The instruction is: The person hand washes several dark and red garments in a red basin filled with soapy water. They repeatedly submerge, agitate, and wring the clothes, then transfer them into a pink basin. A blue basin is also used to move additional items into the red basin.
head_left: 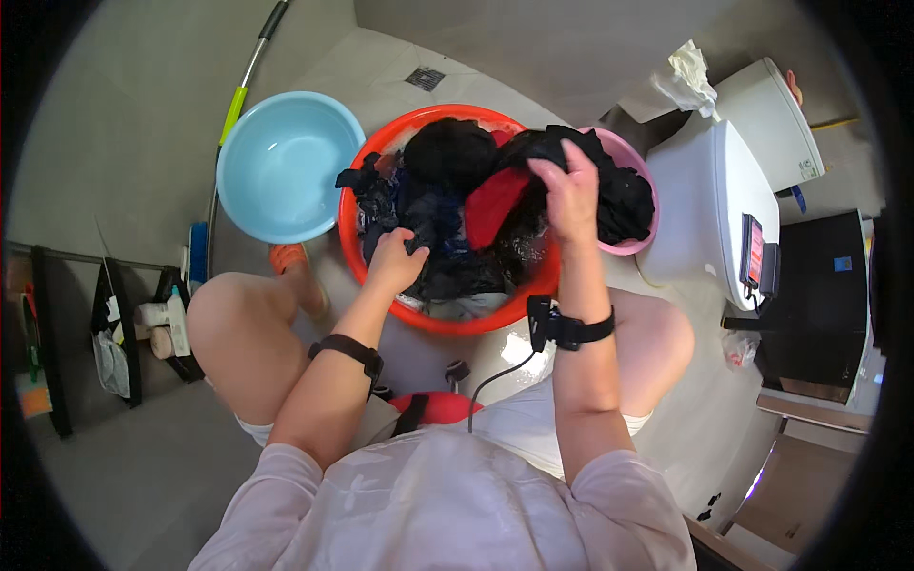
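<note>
A red-orange tub (447, 326) in front of me holds dark wet clothes, a red cloth (487, 207) and dark water. My left hand (395, 262) is at the tub's near left side, its fingers curled into a dark garment (428, 224); part of the fingers is hidden. Over the tub's right side my right hand (573, 195) is raised, slightly blurred, thumb and fingers apart. Just beyond it, black cloth (538, 145) stretches from the tub across to a pink basin (650, 224), where more black clothes (624, 200) lie.
A light blue basin (290, 171) stands left of the tub, beside a pole with a green grip (233, 114). White toilet (705, 200) on the right, with a phone (752, 252) on its side. A floor drain (426, 79) lies beyond the tub. Bottles (171, 324) hang on a rack at left.
</note>
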Demonstrator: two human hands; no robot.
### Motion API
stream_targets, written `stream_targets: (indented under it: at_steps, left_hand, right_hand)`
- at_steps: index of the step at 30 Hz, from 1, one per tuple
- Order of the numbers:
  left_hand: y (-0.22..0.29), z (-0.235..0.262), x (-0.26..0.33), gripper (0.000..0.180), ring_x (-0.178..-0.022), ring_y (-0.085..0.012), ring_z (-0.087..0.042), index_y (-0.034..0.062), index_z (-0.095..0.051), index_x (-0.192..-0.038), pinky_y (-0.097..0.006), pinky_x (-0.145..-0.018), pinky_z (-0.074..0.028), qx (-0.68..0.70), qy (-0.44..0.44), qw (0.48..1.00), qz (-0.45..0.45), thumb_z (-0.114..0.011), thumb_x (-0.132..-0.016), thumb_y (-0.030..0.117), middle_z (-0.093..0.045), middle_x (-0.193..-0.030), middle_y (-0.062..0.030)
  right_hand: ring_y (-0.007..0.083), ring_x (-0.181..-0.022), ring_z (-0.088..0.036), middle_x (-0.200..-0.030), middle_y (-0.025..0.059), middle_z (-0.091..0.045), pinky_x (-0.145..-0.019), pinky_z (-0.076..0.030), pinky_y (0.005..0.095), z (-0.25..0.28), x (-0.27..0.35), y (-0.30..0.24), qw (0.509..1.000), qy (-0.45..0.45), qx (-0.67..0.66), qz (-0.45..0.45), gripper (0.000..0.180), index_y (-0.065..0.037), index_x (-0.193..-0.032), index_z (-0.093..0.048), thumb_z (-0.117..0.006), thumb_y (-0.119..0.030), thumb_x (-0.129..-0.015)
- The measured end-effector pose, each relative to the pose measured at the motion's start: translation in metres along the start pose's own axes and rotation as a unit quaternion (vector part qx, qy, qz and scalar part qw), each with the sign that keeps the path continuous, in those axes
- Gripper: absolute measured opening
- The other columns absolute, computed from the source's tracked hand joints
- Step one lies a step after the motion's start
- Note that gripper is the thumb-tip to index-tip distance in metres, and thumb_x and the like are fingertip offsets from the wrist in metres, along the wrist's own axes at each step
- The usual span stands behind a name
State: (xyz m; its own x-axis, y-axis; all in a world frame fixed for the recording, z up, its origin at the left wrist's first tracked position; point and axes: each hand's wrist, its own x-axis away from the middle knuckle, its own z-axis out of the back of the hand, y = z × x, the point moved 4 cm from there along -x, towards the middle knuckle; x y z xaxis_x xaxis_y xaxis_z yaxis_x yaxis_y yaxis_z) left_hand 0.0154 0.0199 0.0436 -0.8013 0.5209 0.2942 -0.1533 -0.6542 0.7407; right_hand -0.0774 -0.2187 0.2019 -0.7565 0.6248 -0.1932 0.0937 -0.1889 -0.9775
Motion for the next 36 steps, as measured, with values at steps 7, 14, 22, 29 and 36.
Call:
stream_targets:
  at_steps: [7, 14, 22, 29, 36]
  left_hand:
    - [0.020, 0.003, -0.032, 0.066, -0.132, -0.0431, -0.041, 0.0034, -0.053, -0.131, -0.046, -0.110, -0.037, -0.098, 0.112, 0.987, -0.063, -0.081, -0.076, 0.027, -0.042, -0.144, -0.0224]
    - [0.046, -0.024, -0.114, 0.092, -0.147, -0.0484, -0.012, 0.0266, -0.029, -0.154, -0.066, -0.114, -0.021, -0.189, 0.019, 0.982, 0.020, -0.079, -0.078, 0.042, -0.011, -0.163, -0.0200]
    - [-0.012, -0.047, -0.166, 0.080, -0.148, -0.0398, -0.022, 0.0227, -0.027, -0.156, -0.062, -0.116, -0.021, -0.272, -0.163, 0.945, 0.084, -0.064, -0.086, 0.038, -0.026, -0.161, -0.0156]
    - [-0.068, -0.097, -0.176, 0.087, -0.144, -0.0346, -0.034, 0.0140, -0.020, -0.158, -0.039, -0.117, -0.031, -0.234, -0.261, 0.926, 0.141, -0.058, -0.087, 0.046, -0.035, -0.156, -0.0198]
    - [-0.060, -0.074, -0.172, 0.055, -0.126, -0.0329, -0.057, 0.0127, -0.063, -0.131, -0.041, -0.107, -0.044, -0.266, -0.220, 0.931, 0.118, -0.060, -0.084, 0.042, -0.059, -0.135, -0.0194]
  right_hand:
    - [0.0242, -0.089, -0.069, -0.094, 0.0174, -0.073, -0.082, -0.052, 0.0341, 0.036, -0.048, 0.003, 0.977, 0.109, 0.185, 0.011, 0.030, 0.003, -0.105, -0.069, -0.068, -0.017, -0.083]
    - [0.0455, -0.132, -0.044, -0.144, 0.0252, -0.040, -0.105, -0.045, 0.0490, 0.024, -0.056, 0.120, 0.782, -0.032, 0.580, -0.225, 0.087, -0.005, -0.146, -0.037, -0.077, -0.043, -0.079]
    - [0.0468, -0.149, -0.010, -0.167, 0.0039, -0.007, -0.108, -0.006, 0.0788, -0.120, -0.040, 0.226, 0.723, -0.387, 0.536, -0.202, 0.069, -0.041, -0.156, -0.022, -0.045, -0.060, -0.094]
    - [0.0368, -0.145, -0.032, -0.161, 0.0088, -0.029, -0.115, -0.023, 0.0596, -0.125, -0.026, 0.290, 0.634, -0.481, 0.540, -0.274, 0.067, -0.027, -0.154, -0.034, -0.044, -0.056, -0.094]
    - [0.0335, -0.125, -0.056, -0.134, 0.0172, -0.060, -0.105, -0.044, 0.0438, -0.130, -0.032, 0.314, 0.671, -0.455, 0.510, -0.287, 0.051, -0.009, -0.129, -0.063, -0.050, -0.041, -0.092]
